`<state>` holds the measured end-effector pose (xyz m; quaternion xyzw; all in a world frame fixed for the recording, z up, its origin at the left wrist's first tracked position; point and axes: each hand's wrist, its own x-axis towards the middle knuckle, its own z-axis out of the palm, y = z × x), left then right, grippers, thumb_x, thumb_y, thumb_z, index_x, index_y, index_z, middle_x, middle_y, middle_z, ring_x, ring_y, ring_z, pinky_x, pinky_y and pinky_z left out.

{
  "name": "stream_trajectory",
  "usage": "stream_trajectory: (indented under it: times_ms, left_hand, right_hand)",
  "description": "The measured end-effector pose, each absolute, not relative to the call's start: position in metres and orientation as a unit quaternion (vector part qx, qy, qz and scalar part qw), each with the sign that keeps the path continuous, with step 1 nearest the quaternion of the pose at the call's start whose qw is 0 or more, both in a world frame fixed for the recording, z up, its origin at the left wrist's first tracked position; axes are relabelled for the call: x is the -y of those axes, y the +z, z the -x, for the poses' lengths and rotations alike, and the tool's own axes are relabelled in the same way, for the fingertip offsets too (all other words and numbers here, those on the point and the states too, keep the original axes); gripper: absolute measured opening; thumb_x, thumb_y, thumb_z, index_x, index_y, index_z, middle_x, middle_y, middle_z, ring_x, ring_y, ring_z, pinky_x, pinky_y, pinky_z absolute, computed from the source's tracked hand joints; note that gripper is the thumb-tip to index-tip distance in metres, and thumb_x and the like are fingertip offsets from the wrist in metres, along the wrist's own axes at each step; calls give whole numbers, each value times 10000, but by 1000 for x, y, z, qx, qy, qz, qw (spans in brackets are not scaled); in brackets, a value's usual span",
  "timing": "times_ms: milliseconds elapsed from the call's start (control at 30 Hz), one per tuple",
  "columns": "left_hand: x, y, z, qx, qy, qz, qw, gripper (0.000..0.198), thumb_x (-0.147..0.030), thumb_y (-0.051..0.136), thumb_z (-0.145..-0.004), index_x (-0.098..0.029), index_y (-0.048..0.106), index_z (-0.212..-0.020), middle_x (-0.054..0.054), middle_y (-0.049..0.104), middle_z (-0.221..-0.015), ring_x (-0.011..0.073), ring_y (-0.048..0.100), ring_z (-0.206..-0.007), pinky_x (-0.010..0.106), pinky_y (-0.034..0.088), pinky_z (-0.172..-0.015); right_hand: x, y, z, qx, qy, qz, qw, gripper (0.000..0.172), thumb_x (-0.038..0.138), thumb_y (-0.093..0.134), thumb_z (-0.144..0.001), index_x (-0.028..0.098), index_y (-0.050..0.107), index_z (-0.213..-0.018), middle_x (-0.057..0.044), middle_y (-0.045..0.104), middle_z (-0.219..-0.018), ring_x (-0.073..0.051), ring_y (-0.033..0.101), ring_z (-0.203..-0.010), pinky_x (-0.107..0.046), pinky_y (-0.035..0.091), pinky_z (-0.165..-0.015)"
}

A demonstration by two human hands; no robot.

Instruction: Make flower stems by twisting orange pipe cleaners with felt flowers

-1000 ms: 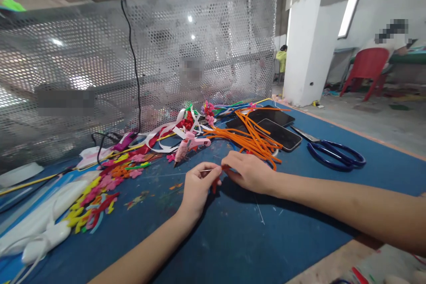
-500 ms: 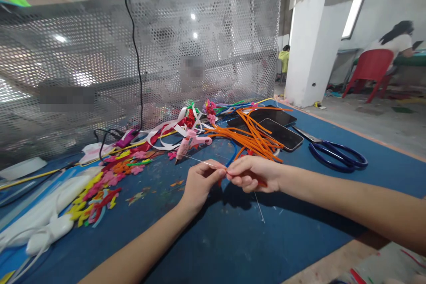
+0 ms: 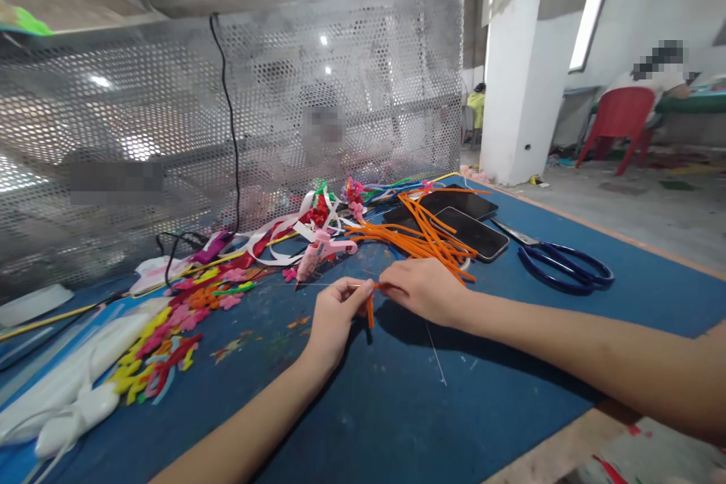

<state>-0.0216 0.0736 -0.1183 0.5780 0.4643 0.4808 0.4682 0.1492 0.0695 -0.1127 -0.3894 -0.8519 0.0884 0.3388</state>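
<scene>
My left hand [image 3: 340, 311] pinches a short orange pipe cleaner [image 3: 370, 313] between thumb and fingertips, with one end hanging down. A thin pale strand [image 3: 323, 286] runs leftward from those fingertips. Close by, my right hand [image 3: 418, 286] is closed, back of the hand up, its fingertips at the other part of the orange piece; its curled fingers are mostly hidden. Behind the hands lies a bundle of long orange pipe cleaners [image 3: 423, 236]. A pink glue gun [image 3: 318, 253] rests just beyond my left hand.
Blue-handled scissors [image 3: 567, 266] and a black phone [image 3: 473, 233] lie to the right. Colourful pipe-cleaner pieces [image 3: 170, 340] and a white power strip [image 3: 79, 378] are on the left. A perforated metal screen [image 3: 340, 91] stands behind. A person sits in a red chair [image 3: 624, 117] farther off.
My right hand has turned palm down and its fingers have drawn slightly off the left fingertips. The orange piece's hanging end now shows below my left hand. The view has shifted slightly.
</scene>
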Motion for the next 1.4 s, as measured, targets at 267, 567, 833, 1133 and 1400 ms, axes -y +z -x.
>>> stream_trajectory:
  times_ms: [267, 567, 833, 1133, 1400]
  left_hand:
    - [-74, -120, 21, -444, 495, -550, 504, 299, -403, 704, -635, -125, 601, -672, -29, 546, -526, 74, 456, -465, 185, 367, -471]
    - [-78, -118, 23, -405, 489, -628, 449, 129, -238, 722, -615, -156, 661, -693, 13, 621, -701, 124, 547, -629, 223, 422, -598]
    - [-72, -113, 25, -458, 462, -671, 355, 142, -285, 714, -643, -160, 647, -659, -12, 600, -604, 108, 519, -546, 196, 394, -525]
    - [-67, -107, 19, -469, 404, -692, 371, 170, -329, 657, -693, -178, 735, -697, 14, 655, -602, 135, 524, -529, 222, 414, -534]
    - [-70, -111, 23, -441, 455, -665, 394, 119, -273, 679, -672, -171, 710, -725, 35, 663, -730, 149, 550, -637, 214, 428, -561]
  right_hand:
    - [-69, -116, -143, 882, -197, 337, 264, 155, 164, 405, -902, 149, 552, -857, -58, 565, -783, -163, 514, -717, -265, 347, -602]
    - [-66, -111, -146, 803, 235, 386, 388, 142, 180, 458, -843, 155, 506, -712, 21, 499, -620, -88, 444, -553, -211, 332, -539]
    - [-65, -112, -150, 768, 343, 369, 396, 151, 199, 473, -801, 174, 430, -658, 63, 403, -531, -66, 357, -466, -189, 267, -471]
    - [-64, -123, -153, 883, -20, 370, 287, 155, 134, 367, -866, 159, 494, -781, -33, 536, -715, -131, 461, -603, -251, 263, -540]
    - [-61, -110, -146, 777, 312, 372, 401, 154, 149, 472, -803, 167, 434, -655, 51, 400, -558, -69, 345, -504, -196, 252, -495]
